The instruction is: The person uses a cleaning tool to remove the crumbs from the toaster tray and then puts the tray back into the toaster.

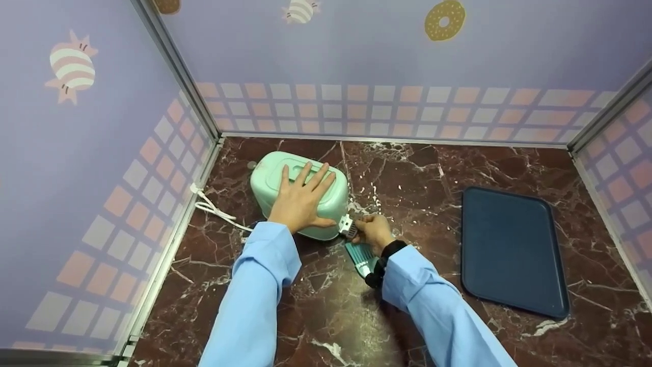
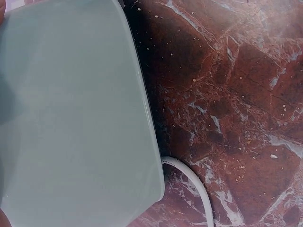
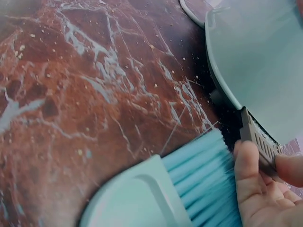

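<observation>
A mint-green toaster (image 1: 275, 176) with rounded corners stands near the back left; its smooth side (image 2: 80, 113) fills much of the left wrist view. My left hand (image 1: 301, 200) rests on its top, fingers spread and straight. Between thumb and fingertips, my right hand (image 1: 376, 232) pinches a slotted grey piece (image 3: 260, 144) at the toaster's near right end, beside a white panel (image 1: 346, 223). Below that hand lies a small brush (image 3: 137, 201) with blue-teal bristles (image 3: 201, 177), partly covered by the hand and wrist in the head view.
A white cord (image 1: 216, 210) runs left from the toaster to a plug (image 1: 195, 189) by the left wall. Pale crumbs (image 1: 374, 192) dot the brown marbled table (image 1: 326, 300). To the right lies a dark blue tray (image 1: 509, 250). Patterned panels (image 1: 397, 56) enclose the back and sides.
</observation>
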The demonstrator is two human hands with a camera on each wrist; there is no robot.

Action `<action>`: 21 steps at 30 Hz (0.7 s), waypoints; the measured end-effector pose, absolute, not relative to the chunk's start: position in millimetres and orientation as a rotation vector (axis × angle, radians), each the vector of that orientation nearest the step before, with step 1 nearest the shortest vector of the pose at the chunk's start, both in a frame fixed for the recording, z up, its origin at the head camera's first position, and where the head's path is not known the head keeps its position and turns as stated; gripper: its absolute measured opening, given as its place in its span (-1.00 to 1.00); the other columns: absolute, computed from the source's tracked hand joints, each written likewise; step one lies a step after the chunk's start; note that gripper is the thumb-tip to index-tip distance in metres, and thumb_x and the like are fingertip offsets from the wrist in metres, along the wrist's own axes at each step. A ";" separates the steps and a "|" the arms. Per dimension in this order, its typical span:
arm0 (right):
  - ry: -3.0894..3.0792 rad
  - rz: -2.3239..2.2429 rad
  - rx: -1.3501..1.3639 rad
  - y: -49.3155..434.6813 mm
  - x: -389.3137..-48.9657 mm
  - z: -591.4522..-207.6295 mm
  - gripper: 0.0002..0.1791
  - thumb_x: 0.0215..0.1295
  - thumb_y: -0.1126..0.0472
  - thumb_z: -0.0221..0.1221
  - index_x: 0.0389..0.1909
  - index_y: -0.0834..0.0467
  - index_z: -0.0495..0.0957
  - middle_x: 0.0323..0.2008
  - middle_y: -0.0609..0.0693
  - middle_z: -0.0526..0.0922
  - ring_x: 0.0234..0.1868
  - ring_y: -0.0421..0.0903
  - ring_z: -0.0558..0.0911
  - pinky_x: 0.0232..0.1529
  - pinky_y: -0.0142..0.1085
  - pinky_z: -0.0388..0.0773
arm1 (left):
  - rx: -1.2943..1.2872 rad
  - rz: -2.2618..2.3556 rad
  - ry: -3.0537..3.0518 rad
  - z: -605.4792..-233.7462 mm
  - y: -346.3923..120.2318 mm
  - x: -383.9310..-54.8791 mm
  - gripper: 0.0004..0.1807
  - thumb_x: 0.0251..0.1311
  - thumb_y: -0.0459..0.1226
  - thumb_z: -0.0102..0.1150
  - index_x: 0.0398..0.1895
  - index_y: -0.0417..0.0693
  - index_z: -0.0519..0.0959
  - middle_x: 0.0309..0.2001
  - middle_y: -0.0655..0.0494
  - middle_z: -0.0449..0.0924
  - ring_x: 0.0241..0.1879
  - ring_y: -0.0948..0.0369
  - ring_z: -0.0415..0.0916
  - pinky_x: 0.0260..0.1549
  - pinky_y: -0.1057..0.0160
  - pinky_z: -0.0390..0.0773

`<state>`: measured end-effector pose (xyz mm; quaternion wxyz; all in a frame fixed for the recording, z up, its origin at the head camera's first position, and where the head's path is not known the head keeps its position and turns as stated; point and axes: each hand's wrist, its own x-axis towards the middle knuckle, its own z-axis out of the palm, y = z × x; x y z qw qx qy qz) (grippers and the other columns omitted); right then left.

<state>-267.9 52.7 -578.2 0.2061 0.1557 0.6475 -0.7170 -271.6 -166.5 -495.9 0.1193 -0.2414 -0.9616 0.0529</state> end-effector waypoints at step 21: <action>1.860 -1.885 0.411 53.1 -275.5 -576.0 -0.80 0.53 0.41 0.06 -0.35 0.26 0.31 -0.36 0.14 0.49 -0.62 -0.09 0.58 -0.52 -0.25 0.67 | -0.698 0.143 -2.807 -496.4 -167.1 -270.0 0.33 -0.15 0.57 0.24 0.66 0.24 0.00 0.64 0.16 -0.05 0.60 -0.07 -0.06 0.43 -0.45 -0.16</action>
